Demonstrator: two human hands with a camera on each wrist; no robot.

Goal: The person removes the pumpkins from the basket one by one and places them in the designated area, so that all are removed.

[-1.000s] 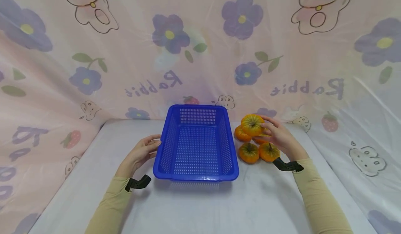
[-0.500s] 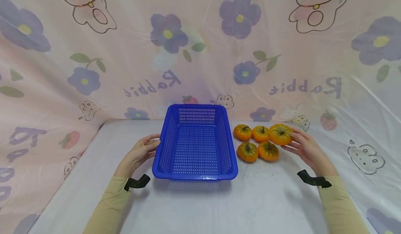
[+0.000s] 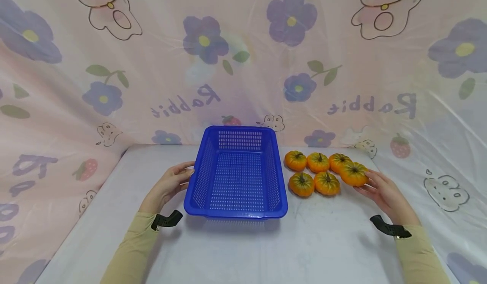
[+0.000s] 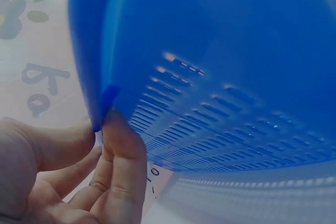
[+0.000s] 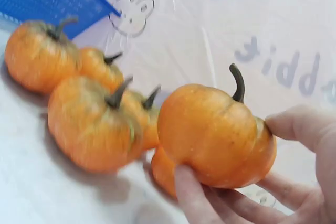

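Observation:
A blue plastic basket (image 3: 236, 214) with slotted walls stands mid-table, nothing in it. My left hand (image 3: 169, 186) is at its left side; in the left wrist view thumb and fingers pinch the rim (image 4: 86, 51). On the right, my right hand (image 3: 389, 194) grips a small orange pumpkin (image 3: 354, 174) from its right side, thumb and fingers around it. Seen from the right wrist, this pumpkin (image 5: 215, 135) is upright with its stem up, raised in front of another. Several similar pumpkins (image 3: 302, 184) sit in two rows between basket and hand.
The white table (image 3: 243, 254) runs forward to a patterned cloth backdrop (image 3: 243, 64), which also hangs along both sides. The nearest pumpkins sit close beside the basket's right wall.
My right hand first carried a pumpkin rightward and set it at the back row's right end. It now holds another pumpkin, farther right and nearer. The left hand has stayed at the basket.

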